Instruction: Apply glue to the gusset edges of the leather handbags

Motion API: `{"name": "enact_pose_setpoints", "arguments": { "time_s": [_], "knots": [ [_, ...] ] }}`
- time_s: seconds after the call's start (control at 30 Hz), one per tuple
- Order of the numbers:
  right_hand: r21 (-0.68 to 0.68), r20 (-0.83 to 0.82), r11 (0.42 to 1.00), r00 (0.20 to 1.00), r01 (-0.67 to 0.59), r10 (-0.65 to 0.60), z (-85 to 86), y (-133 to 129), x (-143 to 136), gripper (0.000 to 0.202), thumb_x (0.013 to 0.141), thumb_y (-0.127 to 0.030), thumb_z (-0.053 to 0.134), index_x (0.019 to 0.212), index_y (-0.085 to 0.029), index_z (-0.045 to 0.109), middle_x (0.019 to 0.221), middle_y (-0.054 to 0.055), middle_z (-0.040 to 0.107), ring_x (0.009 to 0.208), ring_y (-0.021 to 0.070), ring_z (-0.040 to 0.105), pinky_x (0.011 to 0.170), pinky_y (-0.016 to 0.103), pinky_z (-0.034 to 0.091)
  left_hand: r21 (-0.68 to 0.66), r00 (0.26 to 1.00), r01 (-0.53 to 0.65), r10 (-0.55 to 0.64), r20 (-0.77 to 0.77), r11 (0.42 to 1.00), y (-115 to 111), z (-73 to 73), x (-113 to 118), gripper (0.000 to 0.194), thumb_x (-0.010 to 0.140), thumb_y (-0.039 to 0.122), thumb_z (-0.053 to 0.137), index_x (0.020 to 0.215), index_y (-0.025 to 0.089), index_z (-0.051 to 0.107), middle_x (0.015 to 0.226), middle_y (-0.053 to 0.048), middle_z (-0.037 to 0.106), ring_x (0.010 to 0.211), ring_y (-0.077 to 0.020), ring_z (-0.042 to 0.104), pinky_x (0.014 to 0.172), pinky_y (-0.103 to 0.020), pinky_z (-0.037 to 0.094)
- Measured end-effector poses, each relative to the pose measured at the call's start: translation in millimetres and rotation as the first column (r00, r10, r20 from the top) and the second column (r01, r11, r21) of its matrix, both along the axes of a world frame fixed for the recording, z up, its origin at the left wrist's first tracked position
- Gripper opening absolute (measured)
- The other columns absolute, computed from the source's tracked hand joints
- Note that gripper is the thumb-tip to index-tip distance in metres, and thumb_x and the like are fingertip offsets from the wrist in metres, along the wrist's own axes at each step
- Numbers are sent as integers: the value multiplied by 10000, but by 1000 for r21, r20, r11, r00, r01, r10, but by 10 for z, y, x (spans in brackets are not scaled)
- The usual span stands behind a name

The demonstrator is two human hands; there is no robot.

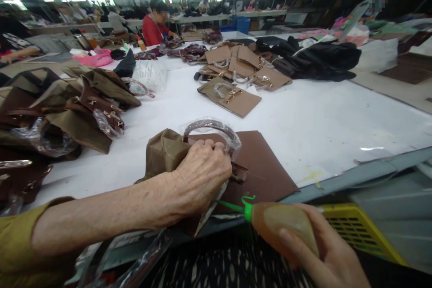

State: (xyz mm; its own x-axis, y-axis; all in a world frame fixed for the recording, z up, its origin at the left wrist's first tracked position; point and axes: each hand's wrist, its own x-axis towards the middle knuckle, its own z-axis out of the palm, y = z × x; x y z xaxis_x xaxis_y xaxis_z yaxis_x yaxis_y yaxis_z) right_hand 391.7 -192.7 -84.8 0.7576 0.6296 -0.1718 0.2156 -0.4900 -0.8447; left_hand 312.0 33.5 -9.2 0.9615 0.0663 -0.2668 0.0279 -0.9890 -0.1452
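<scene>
My left hand (204, 171) is closed on a brown handbag (266, 162) at the table's front edge. Its fingers are curled below the plastic-wrapped handle (216, 124), and what they pinch is hidden. Olive lining fabric (164, 150) bulges out of the bag on the left. In my right hand (334, 245) is a squeeze bottle (283, 225) of amber liquid, held tilted with its green cap and thin nozzle pointing left. The nozzle tip reaches the bag's edge just below my left hand; whether it touches is unclear.
Several brown bags with olive lining (84, 108) are heaped at left. Tan bag panels with handles (243, 65) and dark folded material (313, 58) lie farther back. A yellow crate (357, 229) sits below the table edge at right. Across the table is a person in red (151, 29).
</scene>
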Motion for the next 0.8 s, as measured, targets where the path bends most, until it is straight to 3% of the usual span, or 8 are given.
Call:
{"name": "enact_pose_setpoints", "arguments": {
  "time_s": [0.2, 0.4, 0.6, 0.7, 0.8],
  "knots": [
    [-73, -103, 994, 991, 82, -90, -159, 88, 155, 447, 722, -544, 593, 1006, -201, 550, 774, 25, 679, 670, 219, 636, 513, 243, 502, 2, 996, 19, -19, 82, 1000, 29, 23, 55, 211, 744, 105, 494, 908, 45, 612, 913, -172, 604, 813, -271, 566, 675, -407, 499],
    [-22, 1, 992, 992, 128, -128, -120, 181, 165, 424, 733, -556, 566, 965, -202, 554, 739, 8, 644, 665, 215, 590, 590, 284, 462, 9, 996, 26, -27, 87, 1000, 107, 36, 139, 154, 728, 140, 570, 866, 82, 605, 903, -156, 615, 773, -251, 583, 645, -374, 500],
    [-1, -89, 996, 992, 85, -85, -160, 186, 215, 420, 770, -561, 542, 976, -196, 527, 694, -5, 612, 576, 185, 559, 512, 268, 442, 39, 982, 65, -71, 174, 997, 231, -58, 175, 128, 768, 140, 502, 857, 102, 585, 846, -131, 613, 761, -251, 586, 648, -382, 491],
    [-22, -67, 999, 997, 25, -27, -230, 185, 255, 410, 769, -544, 556, 975, -190, 527, 709, 8, 620, 604, 201, 583, 505, 273, 456, 15, 987, 55, -56, 152, 998, 265, -43, 196, 125, 769, 166, 517, 856, 104, 582, 846, -130, 616, 767, -252, 591, 647, -373, 489],
    [-5, 19, 999, 999, 49, -49, -264, 192, 289, 408, 763, -517, 578, 1003, -190, 531, 743, 20, 643, 650, 220, 611, 541, 286, 481, -2, 986, 68, -67, 155, 998, 283, -4, 212, 139, 775, 214, 541, 846, 103, 584, 826, -125, 616, 761, -267, 595, 625, -375, 484]
  ]
}}
